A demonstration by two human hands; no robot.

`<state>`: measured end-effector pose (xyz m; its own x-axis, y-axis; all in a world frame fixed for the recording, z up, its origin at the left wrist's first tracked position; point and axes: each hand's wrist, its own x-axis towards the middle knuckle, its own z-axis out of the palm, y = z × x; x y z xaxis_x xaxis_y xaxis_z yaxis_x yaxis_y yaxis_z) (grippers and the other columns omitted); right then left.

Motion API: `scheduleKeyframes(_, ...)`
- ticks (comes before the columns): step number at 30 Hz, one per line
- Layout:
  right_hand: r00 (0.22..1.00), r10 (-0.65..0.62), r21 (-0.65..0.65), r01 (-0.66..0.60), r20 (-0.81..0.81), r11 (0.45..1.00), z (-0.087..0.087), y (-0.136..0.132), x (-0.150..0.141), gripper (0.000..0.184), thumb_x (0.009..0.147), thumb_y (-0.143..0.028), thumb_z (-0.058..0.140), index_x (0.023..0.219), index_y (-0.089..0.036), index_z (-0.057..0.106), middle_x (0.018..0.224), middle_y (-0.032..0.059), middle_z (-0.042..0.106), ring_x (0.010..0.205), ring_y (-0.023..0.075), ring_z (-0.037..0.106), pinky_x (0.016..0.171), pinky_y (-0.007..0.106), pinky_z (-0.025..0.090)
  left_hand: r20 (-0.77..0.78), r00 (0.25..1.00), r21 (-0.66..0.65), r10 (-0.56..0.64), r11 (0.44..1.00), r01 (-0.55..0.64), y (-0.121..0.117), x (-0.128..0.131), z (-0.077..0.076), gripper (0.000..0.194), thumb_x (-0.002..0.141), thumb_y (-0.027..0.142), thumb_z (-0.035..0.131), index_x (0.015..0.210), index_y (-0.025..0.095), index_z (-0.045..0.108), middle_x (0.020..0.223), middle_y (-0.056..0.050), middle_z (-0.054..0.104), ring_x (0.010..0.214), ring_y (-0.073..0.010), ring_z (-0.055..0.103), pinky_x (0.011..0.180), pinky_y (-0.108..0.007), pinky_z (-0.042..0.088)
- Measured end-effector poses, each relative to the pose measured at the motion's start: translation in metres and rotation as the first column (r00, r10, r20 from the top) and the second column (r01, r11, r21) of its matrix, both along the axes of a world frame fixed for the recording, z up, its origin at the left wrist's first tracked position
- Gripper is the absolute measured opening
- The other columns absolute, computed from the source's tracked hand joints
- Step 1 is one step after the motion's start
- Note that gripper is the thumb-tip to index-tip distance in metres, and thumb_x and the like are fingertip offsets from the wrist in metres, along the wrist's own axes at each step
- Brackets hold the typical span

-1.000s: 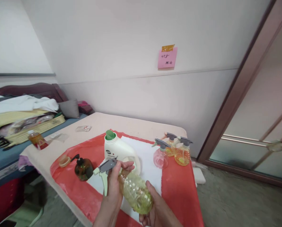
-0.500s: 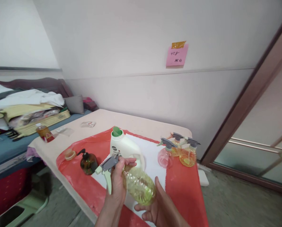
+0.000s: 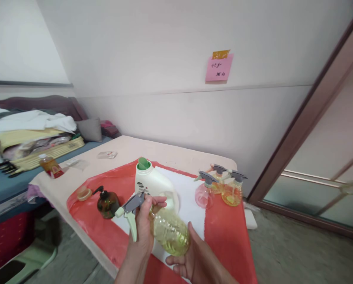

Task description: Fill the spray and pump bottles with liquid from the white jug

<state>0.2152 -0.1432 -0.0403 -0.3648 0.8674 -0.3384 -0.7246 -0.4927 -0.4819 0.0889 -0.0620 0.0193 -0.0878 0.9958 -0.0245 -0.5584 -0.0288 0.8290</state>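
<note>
A clear yellow-green spray bottle [image 3: 171,233] lies tilted between my hands, its grey and pale green trigger head [image 3: 131,207] toward the left. My left hand [image 3: 147,221] is closed round its neck, just below the head. Under the bottle's base, my right hand [image 3: 191,256] cups it, with the thumb along the side. Behind them stands a cream detergent jug [image 3: 154,179] with a green spout. To the left is a brown pump bottle [image 3: 107,203]. The jug stands partly on a white sheet [image 3: 191,189], and the bottle hides some of both.
Pink, yellow and orange spray bottles [image 3: 204,195] stand together at the right on the red cloth [image 3: 226,236]. A round container [image 3: 83,193] sits at the left. A drink bottle [image 3: 51,166] and clear packets [image 3: 107,155] lie on the table's left part. A wall rises behind the table.
The whole view has shifted slightly, so things appear a little further left. Both hands keep the same hold on the spray bottle, which stays tilted.
</note>
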Motion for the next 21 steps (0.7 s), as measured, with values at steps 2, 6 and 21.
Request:
scheduleKeyframes(2,0.998,-0.062,0.084,0.064,-0.023,0.994,0.000,-0.002,0.002,0.053,0.083,-0.053,0.061,0.124,-0.020,0.052,0.117,0.0108,0.066,0.084,0.0159,0.068,0.065,0.023,0.050,-0.001,1.000,-0.009,0.002,1.000,-0.002,-0.001,-0.001,0.002,0.027,0.069,0.040,0.071,0.064,0.018,0.057,0.075,-0.005,0.073,0.071,-0.0191,0.069,0.075,-0.032,0.052)
scheduleKeyframes(6,0.989,-0.143,0.212,0.149,-0.047,0.966,0.004,-0.004,0.005,0.043,0.083,-0.038,0.066,0.122,-0.026,0.053,0.126,0.0058,0.062,0.097,0.0156,0.064,0.074,0.024,0.050,0.004,1.000,-0.043,0.014,0.999,-0.013,0.000,-0.002,0.002,0.028,0.070,0.042,0.070,0.064,0.018,0.056,0.076,-0.006,0.073,0.067,-0.0172,0.067,0.071,-0.029,0.051)
scheduleKeyframes(21,0.966,-0.253,0.136,0.257,-0.045,0.957,0.008,-0.004,0.009,0.054,0.062,-0.017,0.078,0.109,-0.028,0.055,0.117,0.0018,0.064,0.101,0.0216,0.062,0.082,0.032,0.047,0.106,0.993,-0.083,0.058,0.995,-0.049,0.006,-0.007,0.008,0.032,0.067,0.043,0.073,0.063,0.018,0.054,0.075,-0.006,0.073,0.066,-0.0152,0.067,0.076,-0.029,0.051)
